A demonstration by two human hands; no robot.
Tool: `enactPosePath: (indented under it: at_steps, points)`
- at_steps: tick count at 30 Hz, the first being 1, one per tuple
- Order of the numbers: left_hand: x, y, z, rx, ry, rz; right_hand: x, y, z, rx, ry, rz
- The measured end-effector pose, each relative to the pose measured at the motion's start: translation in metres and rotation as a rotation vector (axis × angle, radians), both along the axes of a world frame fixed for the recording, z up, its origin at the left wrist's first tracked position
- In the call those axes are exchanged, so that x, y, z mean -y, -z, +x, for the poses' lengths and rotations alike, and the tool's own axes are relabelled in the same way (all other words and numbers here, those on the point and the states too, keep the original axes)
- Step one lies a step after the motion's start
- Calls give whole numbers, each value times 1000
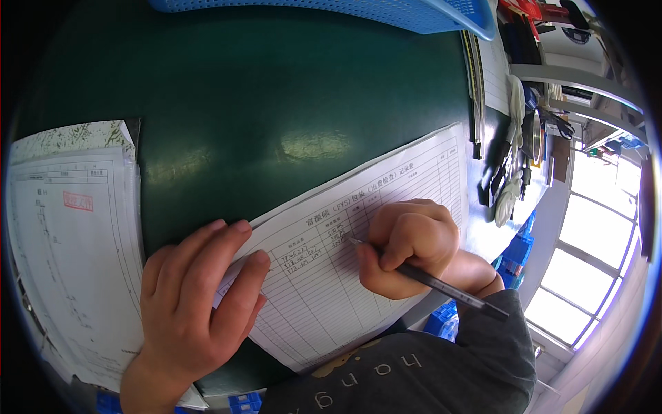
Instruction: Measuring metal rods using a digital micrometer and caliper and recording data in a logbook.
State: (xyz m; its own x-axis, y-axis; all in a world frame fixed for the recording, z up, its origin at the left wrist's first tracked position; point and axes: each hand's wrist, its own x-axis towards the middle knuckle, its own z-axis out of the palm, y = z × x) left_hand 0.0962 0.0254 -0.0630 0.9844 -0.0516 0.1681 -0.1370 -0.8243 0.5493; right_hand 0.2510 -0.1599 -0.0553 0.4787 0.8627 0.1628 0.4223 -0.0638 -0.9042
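Observation:
A stack of printed form sheets (317, 331) lies slanted on the dark green tabletop, its upper rows partly filled with handwriting. My right hand (414, 248) is closed around a dark pen (452, 293), whose tip meets the paper in a column near the filled rows. Over the left edge of the sheets rests my left hand (200, 290), fingers stretched out and thumb apart, holding nothing. Part of the form is hidden under my right hand.
At the left lies another pile of papers (69, 262) with a red stamp mark. A blue perforated basket (331, 10) stands at the far edge. On the right are a metal ruler (474, 96), white gloves (510, 196) and assorted tools; bright windows (586, 241) are beyond.

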Motion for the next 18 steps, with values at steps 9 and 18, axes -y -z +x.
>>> enactPosePath:
  at_steps: [9,18]
  points:
    - [-2,-3,1,30,-16,47,2,2,4,18,-26,77]
    - [10,-3,4,143,39,215,33,-22,27,-238,417,114]
